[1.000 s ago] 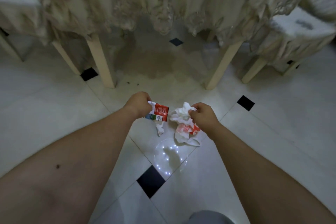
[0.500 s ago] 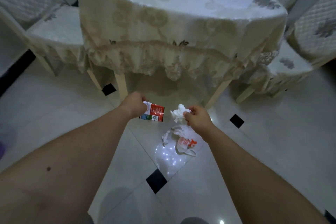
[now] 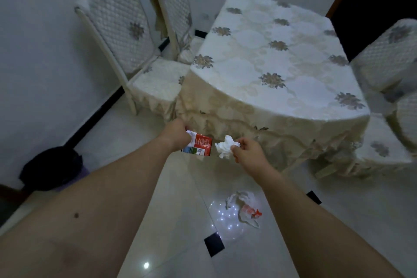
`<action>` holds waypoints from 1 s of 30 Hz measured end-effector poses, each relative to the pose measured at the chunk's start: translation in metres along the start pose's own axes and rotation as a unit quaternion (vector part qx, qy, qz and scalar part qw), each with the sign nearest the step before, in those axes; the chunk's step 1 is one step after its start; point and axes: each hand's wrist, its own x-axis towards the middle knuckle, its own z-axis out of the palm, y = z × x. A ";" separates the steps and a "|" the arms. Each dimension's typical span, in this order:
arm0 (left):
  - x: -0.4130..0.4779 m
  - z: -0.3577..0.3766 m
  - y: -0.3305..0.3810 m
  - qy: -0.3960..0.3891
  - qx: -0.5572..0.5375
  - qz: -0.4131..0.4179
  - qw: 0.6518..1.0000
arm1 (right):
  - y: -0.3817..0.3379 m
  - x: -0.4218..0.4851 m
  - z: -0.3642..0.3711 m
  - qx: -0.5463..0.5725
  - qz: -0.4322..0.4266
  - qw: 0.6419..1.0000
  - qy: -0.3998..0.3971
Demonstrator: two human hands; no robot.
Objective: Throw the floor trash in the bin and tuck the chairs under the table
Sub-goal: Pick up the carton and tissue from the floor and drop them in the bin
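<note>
Left grip point(image 3: 178, 134) curled round a red carton point(image 3: 200, 145); right grip point(image 3: 248, 154) pinching a crumpled tissue point(image 3: 224, 149). Both are held in the air just before the desk point(image 3: 270, 63) cloth's hanging edge. Open tile floor point(image 3: 338, 221) runs below and left toward the black-lined bin point(image 3: 50, 167) at the wall. Since a second ago both grips have risen, and a red-printed plastic wrapper point(image 3: 246, 210) stays on the floor. Left chair point(image 3: 126, 47) stands out from the desk. Right chairs point(image 3: 388, 56) cut by frame; bin's base behind the forearm.
</note>
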 end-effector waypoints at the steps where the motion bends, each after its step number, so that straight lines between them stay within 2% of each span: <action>1: -0.007 -0.019 0.000 0.008 -0.001 -0.003 1.000 | -0.019 -0.003 0.004 -0.002 -0.008 1.000 -0.007; 10: -0.068 -0.178 -0.027 0.078 -0.012 -0.051 0.996 | -0.174 -0.027 0.055 -0.036 -0.072 0.995 -0.054; 15: -0.101 -0.246 -0.066 0.111 -0.026 -0.091 0.989 | -0.235 -0.042 0.107 -0.040 -0.106 0.990 -0.087; 30: -0.145 -0.368 -0.215 0.215 -0.065 -0.232 0.946 | -0.362 -0.039 0.279 -0.096 -0.170 0.960 -0.202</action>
